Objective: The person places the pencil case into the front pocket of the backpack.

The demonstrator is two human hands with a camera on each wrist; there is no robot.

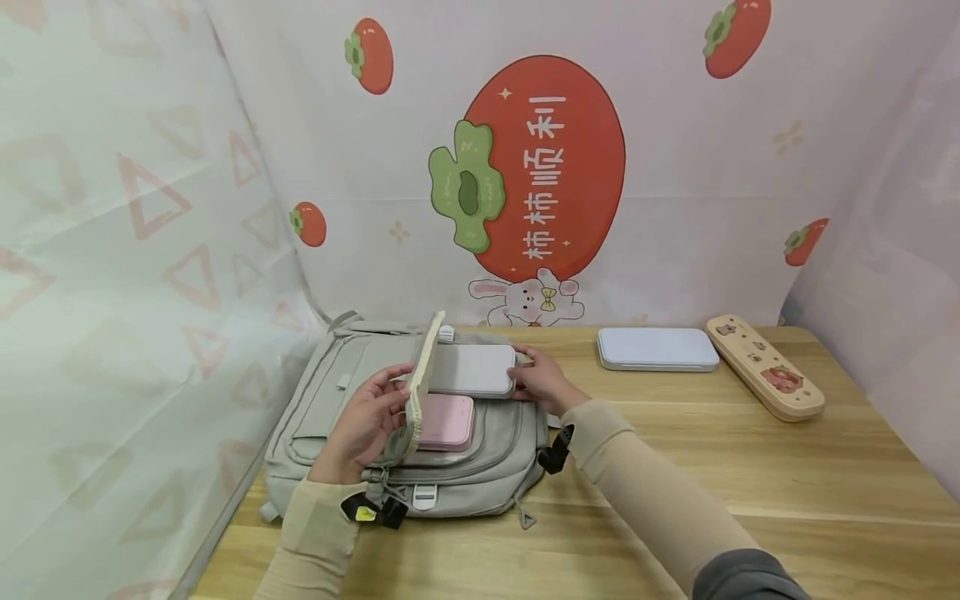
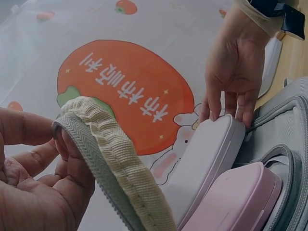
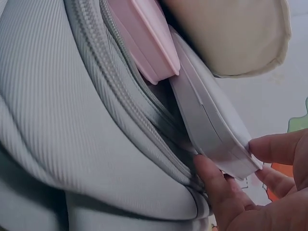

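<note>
A grey backpack (image 1: 318, 400) lies on the table with its front pocket unzipped. My left hand (image 1: 367, 421) pinches the edge of the pocket's raised flap (image 2: 113, 144), which has a cream inner lining. At the pocket's mouth, my right hand (image 1: 542, 379) grips the outer end of a white pencil case (image 1: 474, 369), thumb on one side and fingers on the other. The case's other end is hidden behind the flap. Beside it, partly inside the pocket, sits a smaller pink case (image 1: 446, 421), which neither hand touches.
On the wooden table (image 1: 675, 475), a pale bluish-white case (image 1: 657, 348) lies at the back right. Next to it, a beige pencil case (image 1: 765, 367) with cartoon pictures lies slanted. Printed cloth hangs (image 1: 675, 167) behind the table and along both sides.
</note>
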